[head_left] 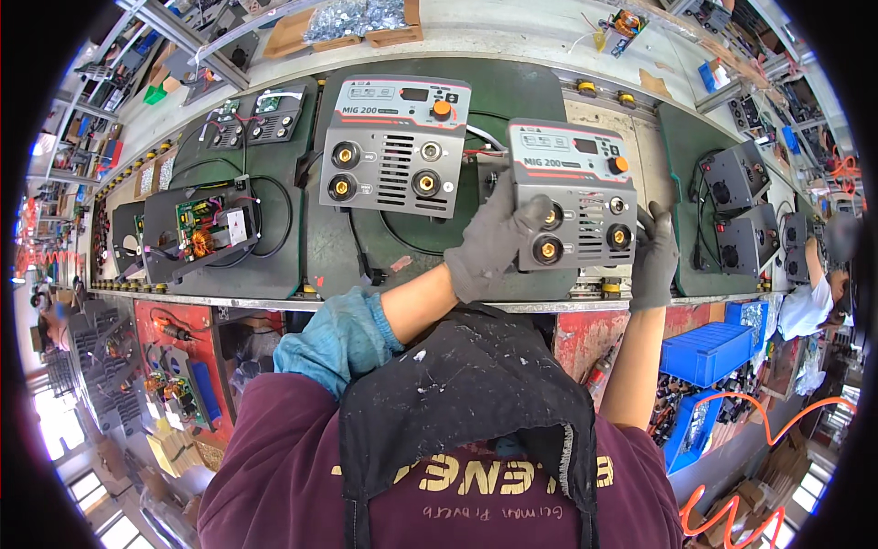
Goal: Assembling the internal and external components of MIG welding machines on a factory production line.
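Both hands wear grey work gloves. My left hand (494, 240) is closed on the lower left side of a grey welding machine (578, 206), its thumb across the front. My right hand (655, 256) grips the same welder at its right edge, the fingertips partly hidden. The held welder is tilted up, showing a white control panel, an orange knob, vent slots and brass sockets. To its left a second grey welding machine (396, 146) of the same kind rests on a green mat (521, 91). A black power plug (370, 273) lies below that one.
An opened unit with a circuit board (203, 224) lies on the mat at left, with two front panels (279, 114) behind it. Grey housings (745, 238) stand on the right mat. A blue bin (704, 355) is below the bench at right. A co-worker (809, 302) is at far right.
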`<state>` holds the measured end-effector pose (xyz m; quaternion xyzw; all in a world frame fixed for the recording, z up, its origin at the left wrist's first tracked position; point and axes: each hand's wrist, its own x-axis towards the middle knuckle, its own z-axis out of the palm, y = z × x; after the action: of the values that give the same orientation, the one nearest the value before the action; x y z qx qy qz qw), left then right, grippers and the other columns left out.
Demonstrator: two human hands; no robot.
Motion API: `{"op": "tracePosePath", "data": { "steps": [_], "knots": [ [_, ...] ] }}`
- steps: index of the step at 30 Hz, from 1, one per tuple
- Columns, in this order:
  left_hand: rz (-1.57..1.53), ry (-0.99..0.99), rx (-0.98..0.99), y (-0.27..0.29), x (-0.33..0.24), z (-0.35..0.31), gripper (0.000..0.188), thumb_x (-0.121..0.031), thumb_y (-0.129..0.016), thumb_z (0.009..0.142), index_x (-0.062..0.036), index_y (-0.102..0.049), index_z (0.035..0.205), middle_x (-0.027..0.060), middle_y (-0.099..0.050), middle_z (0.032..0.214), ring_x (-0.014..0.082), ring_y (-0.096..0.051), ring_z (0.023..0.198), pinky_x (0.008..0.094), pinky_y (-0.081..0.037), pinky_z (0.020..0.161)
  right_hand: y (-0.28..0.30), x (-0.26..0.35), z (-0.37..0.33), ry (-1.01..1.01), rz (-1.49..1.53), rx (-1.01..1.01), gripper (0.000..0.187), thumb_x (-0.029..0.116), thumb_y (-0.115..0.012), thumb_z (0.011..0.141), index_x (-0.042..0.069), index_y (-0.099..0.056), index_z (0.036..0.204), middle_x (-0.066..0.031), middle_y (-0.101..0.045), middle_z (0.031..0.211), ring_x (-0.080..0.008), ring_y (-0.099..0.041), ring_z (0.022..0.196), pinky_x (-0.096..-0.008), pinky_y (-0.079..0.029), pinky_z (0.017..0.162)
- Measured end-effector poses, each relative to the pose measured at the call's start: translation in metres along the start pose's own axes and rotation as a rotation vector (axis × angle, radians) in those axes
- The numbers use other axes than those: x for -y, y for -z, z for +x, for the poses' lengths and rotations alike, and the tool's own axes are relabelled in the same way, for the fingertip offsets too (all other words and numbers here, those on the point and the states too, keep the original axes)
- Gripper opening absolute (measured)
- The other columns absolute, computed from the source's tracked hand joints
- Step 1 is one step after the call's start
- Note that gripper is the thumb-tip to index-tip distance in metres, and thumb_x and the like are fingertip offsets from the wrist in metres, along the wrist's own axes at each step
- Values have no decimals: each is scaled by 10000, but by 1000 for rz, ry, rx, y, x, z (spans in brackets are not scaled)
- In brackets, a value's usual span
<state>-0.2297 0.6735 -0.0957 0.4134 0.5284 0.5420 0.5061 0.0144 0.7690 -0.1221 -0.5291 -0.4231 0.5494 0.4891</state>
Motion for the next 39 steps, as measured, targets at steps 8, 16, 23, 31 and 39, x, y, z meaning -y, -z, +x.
{"op": "tracePosePath", "data": {
  "steps": [8, 16, 23, 31, 39],
  "knots": [
    [-42, 0, 15, 13, 7, -31, 622, -446, -395, 1002, -8, -315, 1436, 165, -432, 1394, 219, -404, 1272, 344, -294, 1078, 10, 0, -34, -6, -59, -18, 626, 448, -404, 997, -62, -385, 1359, -217, -567, 1226, -200, -607, 981, -307, -504, 821],
    [61, -2, -69, 24, 31, -49, 534, -318, -468, 997, -18, -333, 1418, 135, -489, 1332, 201, -464, 1223, 309, -371, 1008, 9, 19, -31, 86, -80, -45, 557, 394, -368, 1013, -53, -415, 1341, -239, -569, 1212, -247, -624, 969, -334, -527, 808],
    [7, 108, -67, 48, 39, -80, 419, -222, -566, 960, -69, -464, 1337, 66, -538, 1240, 160, -542, 1120, 282, -455, 906, -18, 71, -53, 484, -227, -113, 691, 486, -393, 963, -77, -366, 1365, -247, -532, 1268, -339, -581, 1107, -394, -494, 907],
    [128, 111, -90, 137, 21, -139, 338, -223, -577, 945, -18, -541, 1213, 105, -646, 1057, 168, -602, 1014, 317, -471, 903, -142, 71, -165, 810, -190, 641, 587, 505, -433, 964, -12, -482, 1238, -159, -611, 970, -264, -590, 851, -394, -449, 834],
    [-142, -33, -384, 340, -26, -243, 324, -181, -582, 939, 7, -552, 1201, 72, -613, 1071, 121, -562, 1009, 287, -464, 882, -346, -4, -240, 500, -252, 1032, 393, 279, -544, 898, -35, -557, 1133, -132, -640, 975, -219, -618, 860, -334, -475, 801]
  ]
}}
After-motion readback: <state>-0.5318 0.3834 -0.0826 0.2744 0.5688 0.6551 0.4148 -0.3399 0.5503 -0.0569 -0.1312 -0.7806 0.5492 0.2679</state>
